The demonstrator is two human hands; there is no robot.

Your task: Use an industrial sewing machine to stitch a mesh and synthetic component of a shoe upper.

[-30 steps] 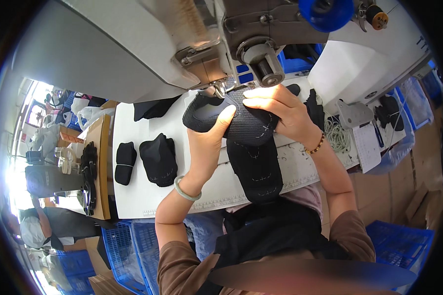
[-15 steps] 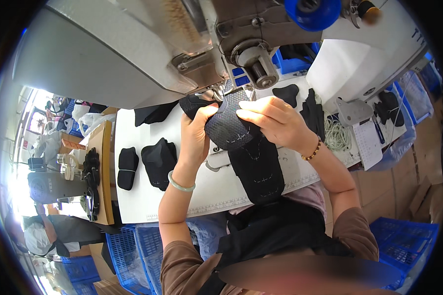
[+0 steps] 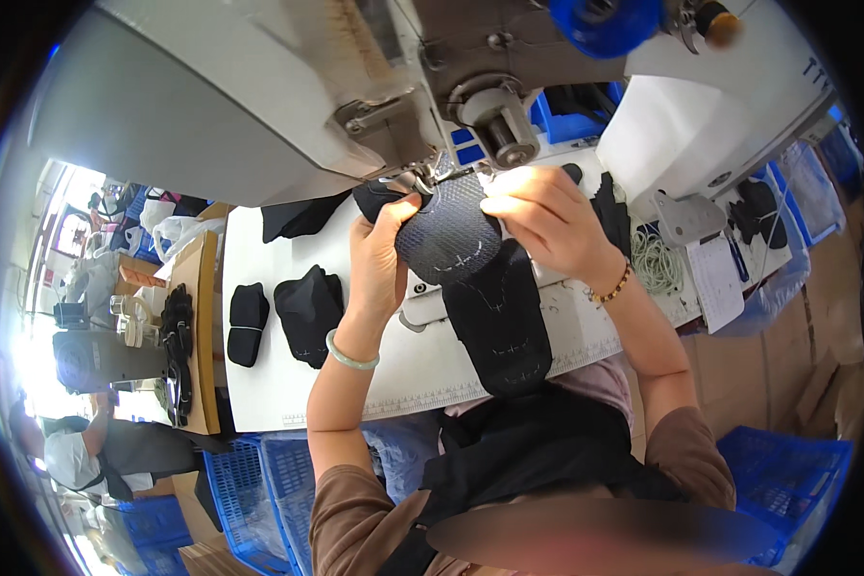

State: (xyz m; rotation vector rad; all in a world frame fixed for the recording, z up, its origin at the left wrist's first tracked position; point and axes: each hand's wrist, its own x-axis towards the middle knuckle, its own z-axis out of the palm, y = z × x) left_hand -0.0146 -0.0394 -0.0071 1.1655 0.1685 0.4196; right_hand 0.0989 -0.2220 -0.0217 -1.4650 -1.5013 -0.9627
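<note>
Sewing machine (image 3: 230, 125) stood just beyond the grip, a white-marked black panel (image 3: 499, 331) lay on its near side, and the dark mesh piece (image 3: 446, 238) sat between left hand (image 3: 378, 259) and right hand (image 3: 559, 226), both clamped on its edges, apparently to keep it flat.

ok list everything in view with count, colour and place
sewing machine: 1, grey-white, across the top
table: 1, white, middle
textured fabric piece: 1, dark grey, between the hands
marked fabric: at least 1, black, table's near edge
tied bundle: 1, black, left
loose stack: 1, black, right of bundle
cord tangle: 1, whitish, right
paper sheet: 1, white, farther right
pen: 1, dark, by the sheet
baskets: several, blue, lower left and right
co-worker: 1, pale top, left edge
left hand: 1, bare, textured piece's left edge
right hand: 1, bare, textured piece's right edge
</note>
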